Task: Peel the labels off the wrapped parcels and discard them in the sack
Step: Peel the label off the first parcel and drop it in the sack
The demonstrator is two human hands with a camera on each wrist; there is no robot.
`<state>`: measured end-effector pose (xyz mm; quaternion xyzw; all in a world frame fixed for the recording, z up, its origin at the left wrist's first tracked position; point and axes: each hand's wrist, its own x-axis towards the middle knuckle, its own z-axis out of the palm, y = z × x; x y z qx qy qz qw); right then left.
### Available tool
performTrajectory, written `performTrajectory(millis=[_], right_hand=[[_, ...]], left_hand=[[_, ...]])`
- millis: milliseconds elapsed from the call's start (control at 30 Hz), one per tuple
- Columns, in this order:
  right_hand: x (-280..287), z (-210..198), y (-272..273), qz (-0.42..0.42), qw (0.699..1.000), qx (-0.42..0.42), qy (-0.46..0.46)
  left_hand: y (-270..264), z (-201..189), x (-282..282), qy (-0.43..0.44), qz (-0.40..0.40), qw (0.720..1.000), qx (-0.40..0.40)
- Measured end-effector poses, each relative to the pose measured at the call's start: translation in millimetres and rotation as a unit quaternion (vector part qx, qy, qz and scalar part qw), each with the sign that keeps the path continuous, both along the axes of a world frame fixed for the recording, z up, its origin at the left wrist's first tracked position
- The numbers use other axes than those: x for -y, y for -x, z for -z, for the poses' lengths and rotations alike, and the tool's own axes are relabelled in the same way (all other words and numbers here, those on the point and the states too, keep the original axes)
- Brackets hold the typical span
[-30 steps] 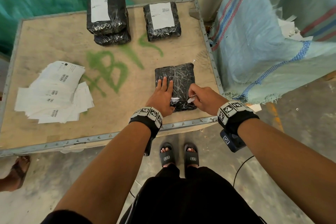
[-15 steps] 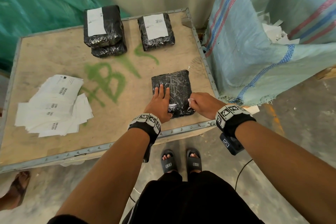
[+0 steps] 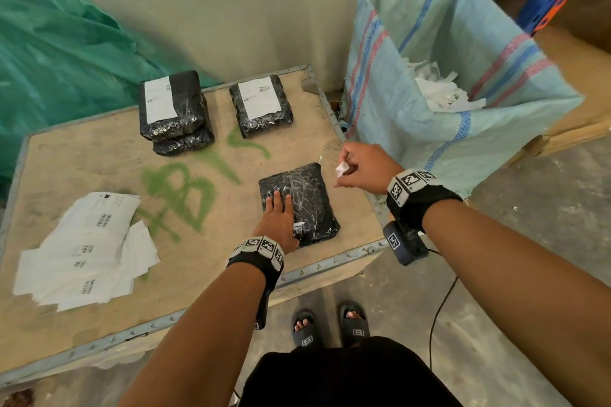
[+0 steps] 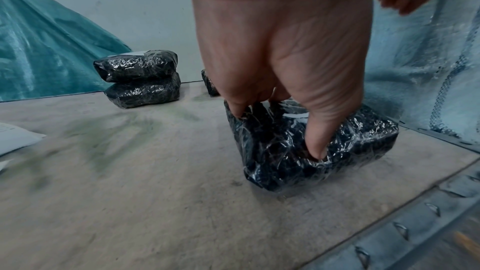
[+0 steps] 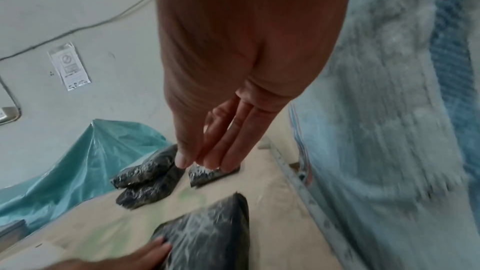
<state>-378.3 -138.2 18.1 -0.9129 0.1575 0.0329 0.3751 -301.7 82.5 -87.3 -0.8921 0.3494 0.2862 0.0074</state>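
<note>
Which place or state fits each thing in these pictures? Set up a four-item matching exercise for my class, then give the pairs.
Things:
1. left hand
2. right hand
3. pale blue woven sack
4. loose pile of white paper sheets

States:
A. holds torn white scraps inside
B. presses on the near black plastic-wrapped parcel
C. lies on the wooden table's left side
D. pinches a small white label scrap

Pairs: 1-B, 2-D, 3-A, 4-C

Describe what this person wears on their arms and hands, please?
Both forearms are bare, no sleeves or gloves. Each wrist carries a black strap topped with white blocks printed with black square codes. A small dark camera box hangs under the right wrist, near a thin black cable.
</note>
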Motion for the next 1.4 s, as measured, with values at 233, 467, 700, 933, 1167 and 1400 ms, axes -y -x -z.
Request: performTrajectory(millis=[233,467,700,933,1167,1400], right_hand=[[35,-81,-14,0.068,0.994,0.087,0.003],[87,-132,-4,0.133,0.981,0.023,0.139],[141,-122,11,0.245,0.94,-0.055,0.23],[155,-116,20,0.287,0.926,-0.021,0.244],[160,-114,26,0.255,0.946,-0.019,0.199],[163,-105,26,0.271,0.946,0.001,0.178]], left_hand=[[-2,-8,3,-0.035,0.008,0.999,-0.003],[-2,-8,6,-0.049,0.0,0.999,-0.002],[-1,-5,5,-0.033,-0.012,0.999,-0.007],[-1,-3,6,-0.029,-0.023,0.999,-0.005],[1,0,7,-0.022,-0.033,0.999,-0.003],[2,2,8,-0.02,-0.04,0.999,-0.002]])
